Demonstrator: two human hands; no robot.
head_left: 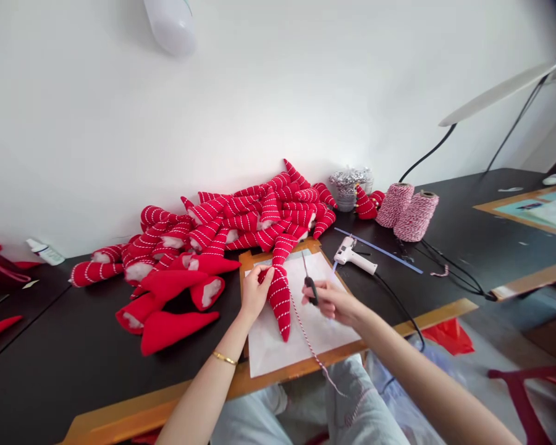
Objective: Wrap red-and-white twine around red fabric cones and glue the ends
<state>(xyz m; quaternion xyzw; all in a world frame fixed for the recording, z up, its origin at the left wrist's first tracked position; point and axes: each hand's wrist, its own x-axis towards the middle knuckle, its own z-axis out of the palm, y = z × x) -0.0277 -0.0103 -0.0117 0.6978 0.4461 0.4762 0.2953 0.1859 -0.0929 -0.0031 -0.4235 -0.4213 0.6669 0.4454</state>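
A red cone of fabric with white stitched stripes [278,301] lies over white paper [265,350], its tip toward me. My left hand [258,288] pinches its upper part between thumb and fingers. From the cone a red-and-white twisted cord [309,343] trails down over the table edge onto my lap. Just right of the cone, my right hand [332,301] is closed on scissors with black handles [311,290], their blades pointing up and away. The scissors are apart from the cord.
Striped stuffed cones [241,213] are heaped against the wall, with plain red cones [178,329] at left. On the right are a white glue gun [356,255], a blue-violet stick [389,252], two cord spools [416,216], a silver-filled tub [347,188] and a lamp [495,96].
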